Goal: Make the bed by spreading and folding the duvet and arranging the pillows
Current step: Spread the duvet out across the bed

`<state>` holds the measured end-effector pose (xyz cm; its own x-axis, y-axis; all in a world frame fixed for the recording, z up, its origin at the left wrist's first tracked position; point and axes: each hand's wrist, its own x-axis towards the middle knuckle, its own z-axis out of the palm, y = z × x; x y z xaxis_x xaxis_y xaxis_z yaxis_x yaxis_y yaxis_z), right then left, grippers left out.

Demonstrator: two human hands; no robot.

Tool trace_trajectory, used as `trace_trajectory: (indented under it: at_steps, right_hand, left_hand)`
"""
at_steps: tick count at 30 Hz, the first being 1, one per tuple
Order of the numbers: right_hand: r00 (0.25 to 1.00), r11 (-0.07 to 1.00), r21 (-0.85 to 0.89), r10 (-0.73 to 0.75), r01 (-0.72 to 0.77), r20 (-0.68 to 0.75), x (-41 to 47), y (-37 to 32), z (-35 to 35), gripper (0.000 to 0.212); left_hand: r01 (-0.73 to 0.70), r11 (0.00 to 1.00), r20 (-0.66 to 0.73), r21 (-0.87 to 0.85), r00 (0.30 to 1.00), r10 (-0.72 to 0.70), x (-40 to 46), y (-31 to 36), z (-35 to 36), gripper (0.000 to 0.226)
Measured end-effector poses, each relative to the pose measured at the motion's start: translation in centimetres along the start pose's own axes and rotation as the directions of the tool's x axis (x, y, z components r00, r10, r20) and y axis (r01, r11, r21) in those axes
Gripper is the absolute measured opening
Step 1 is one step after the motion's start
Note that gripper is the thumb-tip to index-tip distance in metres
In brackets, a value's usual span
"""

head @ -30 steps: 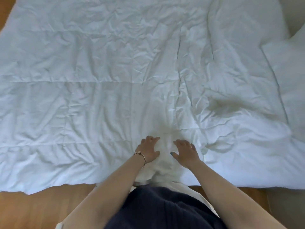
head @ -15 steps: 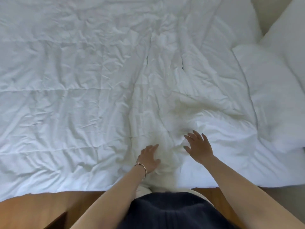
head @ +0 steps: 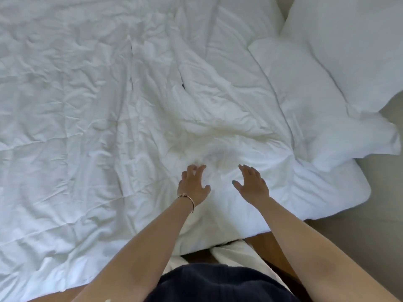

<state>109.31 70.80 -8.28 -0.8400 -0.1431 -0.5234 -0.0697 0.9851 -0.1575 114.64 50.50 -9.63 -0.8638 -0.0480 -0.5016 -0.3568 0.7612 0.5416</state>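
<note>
A white, wrinkled duvet (head: 87, 110) lies spread over the bed and fills most of the view. My left hand (head: 193, 185), with a bracelet on its wrist, rests palm down on the duvet near the front edge, fingers spread. My right hand (head: 253, 184) lies flat on the duvet just to the right of it, fingers straight. Between and beyond the two hands the fabric is bunched into folds. Two white pillows lie at the right: one (head: 305, 101) beside the duvet, another (head: 353, 40) behind it at the upper right.
A wooden floor (head: 268, 238) shows along the bed's front edge by my legs. A pale grey floor or rug (head: 381, 203) lies at the right of the bed. My dark top fills the bottom centre.
The view has shifted right, bringing both pillows further in. My right hand slid forward and right, then both hands moved up the duvet while staying flat on it.
</note>
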Motion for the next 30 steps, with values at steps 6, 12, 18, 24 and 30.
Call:
trace_trajectory:
  at_steps: [6, 12, 18, 24, 30]
  right_hand:
    - [0.986, 0.960, 0.277, -0.013, -0.034, 0.164, 4.6, 8.3, -1.0, 0.065]
    - [0.973, 0.948, 0.283, 0.083, -0.144, 0.216, 6.3, 15.8, -2.6, 0.072]
    - [0.904, 0.807, 0.416, 0.333, -0.420, 0.268, 9.2, 17.3, -4.3, 0.112]
    - [0.900, 0.767, 0.476, 0.326, -0.430, 0.288, 10.6, 18.0, -3.0, 0.121]
    - [0.948, 0.690, 0.650, 0.218, -0.319, 0.233, 9.0, 18.1, -2.8, 0.124]
  left_hand:
    - [0.075, 0.986, 0.008, 0.146, 0.997, -0.077, 2.9, 7.1, 5.6, 0.063]
    - [0.301, 0.952, 0.089, 0.063, 0.948, -0.306, 4.0, 14.3, 10.4, 0.068]
    - [0.289, 0.957, -0.029, 0.003, 0.957, -0.289, 4.3, 14.5, 10.4, 0.059]
    - [0.207, 0.935, -0.046, 0.289, 0.978, -0.202, 5.4, 12.0, 8.4, 0.068]
    - [0.253, 0.734, -0.020, 0.630, 0.950, -0.310, 6.3, 10.5, 8.1, 0.101]
